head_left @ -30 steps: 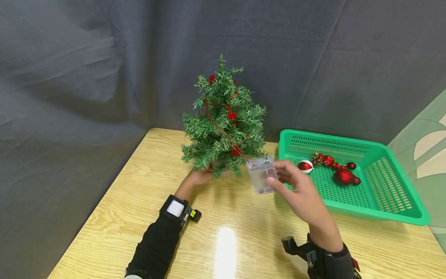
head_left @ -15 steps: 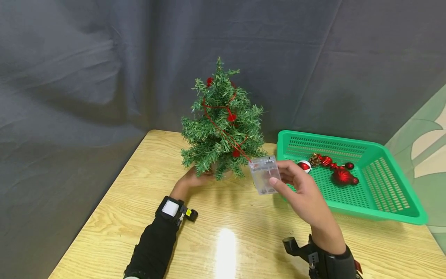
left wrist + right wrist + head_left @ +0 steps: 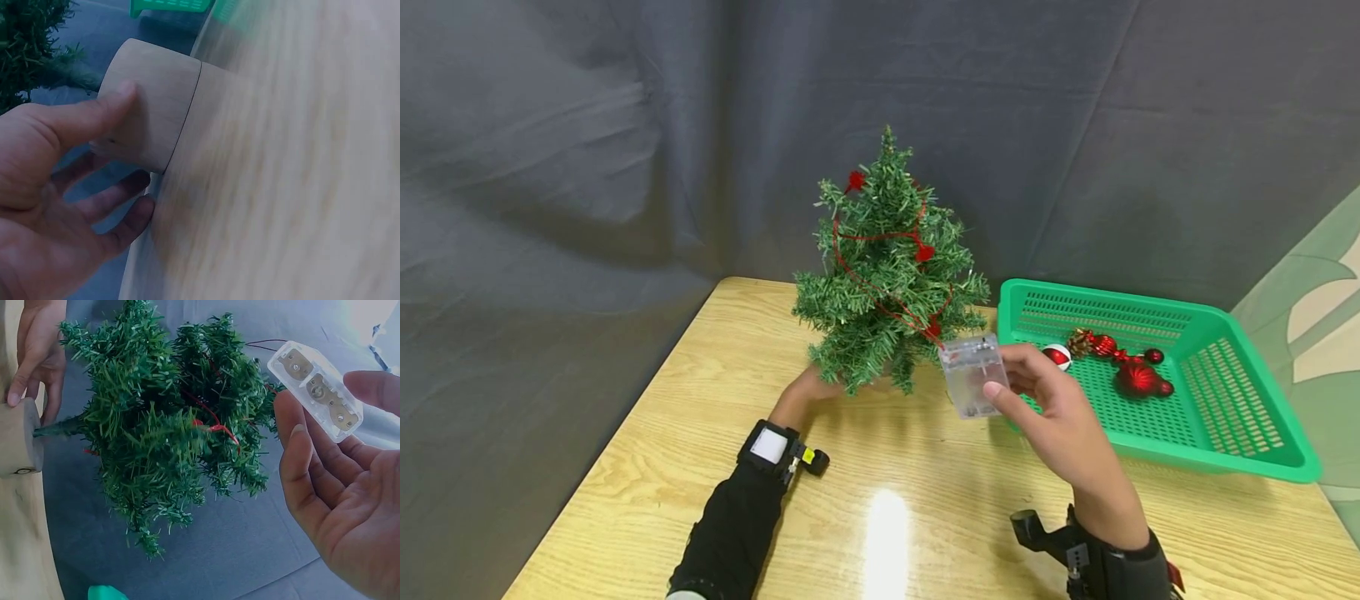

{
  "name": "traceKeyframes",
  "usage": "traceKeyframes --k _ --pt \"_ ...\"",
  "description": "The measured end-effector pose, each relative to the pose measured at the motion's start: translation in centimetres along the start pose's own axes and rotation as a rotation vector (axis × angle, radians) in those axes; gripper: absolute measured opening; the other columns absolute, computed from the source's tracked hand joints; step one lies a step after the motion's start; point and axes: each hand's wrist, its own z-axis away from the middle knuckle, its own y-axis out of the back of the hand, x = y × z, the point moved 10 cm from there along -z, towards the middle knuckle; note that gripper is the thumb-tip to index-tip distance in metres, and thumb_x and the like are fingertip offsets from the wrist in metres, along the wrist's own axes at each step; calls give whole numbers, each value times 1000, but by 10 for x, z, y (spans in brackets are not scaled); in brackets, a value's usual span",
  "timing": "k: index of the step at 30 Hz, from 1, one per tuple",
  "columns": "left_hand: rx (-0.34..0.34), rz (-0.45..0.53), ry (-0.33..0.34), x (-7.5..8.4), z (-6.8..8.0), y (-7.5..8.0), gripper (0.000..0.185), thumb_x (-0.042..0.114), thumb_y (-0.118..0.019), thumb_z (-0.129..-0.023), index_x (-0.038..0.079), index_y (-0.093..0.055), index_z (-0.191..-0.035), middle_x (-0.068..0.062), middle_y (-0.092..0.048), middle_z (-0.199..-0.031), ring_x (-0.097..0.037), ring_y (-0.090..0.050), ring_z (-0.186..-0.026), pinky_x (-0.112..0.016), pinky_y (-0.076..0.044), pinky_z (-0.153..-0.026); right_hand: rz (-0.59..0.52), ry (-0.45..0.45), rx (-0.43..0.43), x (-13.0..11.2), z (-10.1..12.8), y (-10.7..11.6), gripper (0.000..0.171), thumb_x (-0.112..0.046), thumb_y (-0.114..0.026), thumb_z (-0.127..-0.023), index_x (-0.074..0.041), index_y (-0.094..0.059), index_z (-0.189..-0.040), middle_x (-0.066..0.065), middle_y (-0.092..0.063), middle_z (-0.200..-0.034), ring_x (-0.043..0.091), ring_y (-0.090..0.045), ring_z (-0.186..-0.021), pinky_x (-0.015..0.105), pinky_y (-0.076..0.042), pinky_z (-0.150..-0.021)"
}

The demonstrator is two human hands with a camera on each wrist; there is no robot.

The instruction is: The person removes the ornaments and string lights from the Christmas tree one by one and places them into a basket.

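A small artificial Christmas tree (image 3: 887, 283) stands on the table, a red wire garland (image 3: 880, 236) with red tufts wound over its branches. My left hand (image 3: 811, 390) reaches under the lowest branches. In the left wrist view its thumb lies on the round wooden base (image 3: 150, 103), with the fingers curled behind it. My right hand (image 3: 1063, 421) pinches a clear plastic battery box (image 3: 967, 375) between thumb and fingers, in front of the tree's right side. The red wire runs from the box's top corner into the tree. In the right wrist view, metal contacts show inside the box (image 3: 319, 390).
Right of the tree sits a green plastic basket (image 3: 1217, 454). It holds a red-and-white ball (image 3: 1057, 357), a pinecone (image 3: 1081, 343) and several red ornaments (image 3: 1138, 379). A grey cloth (image 3: 1000, 125) hangs behind the wooden table (image 3: 685, 400).
The tree has turned on the table, and its top and front tufts have shifted to the right. The right hand with the battery box has stayed almost in place.
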Motion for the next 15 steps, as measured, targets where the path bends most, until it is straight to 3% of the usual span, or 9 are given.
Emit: traceKeyframes --k 2,3,5,9,11,13,15 --pt "202 -179 -110 -6 -6 12 28 30 -60 -93 14 -51 -115 1 -54 -110 -10 -49 -91 -22 -40 -74 0 1 0 0 1 0 29 0 -58 -97 -8 -61 -124 -8 -70 -107 6 -67 -95 18 -53 -83" --pt "218 -224 -100 -6 -7 12 29 33 -62 -91 18 -51 -113 1 -54 -110 -13 -51 -92 -28 -42 -74 -1 1 -1 0 1 0 29 0 -58 -97 -9 -61 -124 -8 -70 -107 6 -67 -95 18 -53 -83" --pt "230 -271 -82 8 -5 14 28 35 -62 -90 20 -51 -110 0 -53 -108 -17 -51 -90 -35 -42 -72 -1 2 -3 0 1 0 29 0 -59 -97 -9 -61 -124 -8 -70 -107 6 -67 -95 17 -53 -83" --pt "194 -200 -44 60 15 21 18 29 -57 -92 18 -49 -103 0 -49 -99 -15 -46 -78 -30 -38 -65 7 3 2 0 2 1 29 0 -59 -97 -10 -62 -124 -7 -70 -107 5 -67 -96 17 -53 -84" --pt "172 -170 -48 77 22 22 16 28 -56 -93 16 -49 -99 -1 -48 -94 -14 -44 -74 -29 -36 -61 15 2 8 0 2 2 30 -1 -60 -97 -11 -62 -124 -8 -70 -107 5 -67 -96 17 -53 -84" --pt "152 -158 -49 81 24 21 19 34 -57 -94 17 -49 -98 0 -49 -94 -13 -46 -75 -28 -37 -62 20 -1 10 0 2 3 30 -1 -60 -97 -11 -62 -124 -8 -71 -107 5 -67 -97 17 -53 -84" --pt "153 -157 -39 75 23 19 26 44 -59 -94 20 -52 -102 2 -53 -100 -12 -50 -82 -27 -41 -67 25 -3 10 1 3 4 30 -2 -60 -97 -12 -62 -125 -8 -70 -107 5 -67 -97 17 -53 -84"
